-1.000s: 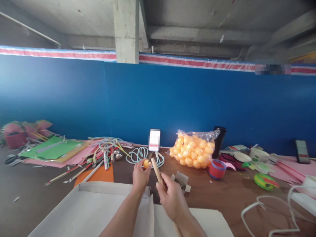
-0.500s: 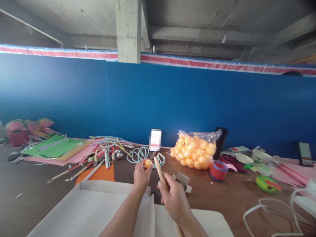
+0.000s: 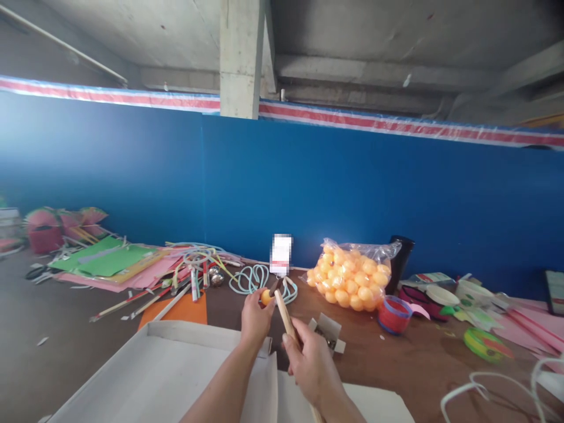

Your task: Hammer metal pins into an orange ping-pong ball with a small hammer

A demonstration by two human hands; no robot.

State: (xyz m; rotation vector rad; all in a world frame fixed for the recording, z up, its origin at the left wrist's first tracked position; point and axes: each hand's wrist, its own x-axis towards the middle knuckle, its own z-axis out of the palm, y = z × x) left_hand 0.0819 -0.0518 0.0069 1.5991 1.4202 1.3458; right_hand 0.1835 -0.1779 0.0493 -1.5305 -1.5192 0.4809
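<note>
We saw the left hand (image 3: 256, 319) pinching an orange ball (image 3: 265, 297) between its fingertips; the right hand (image 3: 312, 354) gripped a wooden stick (image 3: 284, 311) slanting up and leftward, its tip just right of the ball, though we could not tell whether they touched.
</note>
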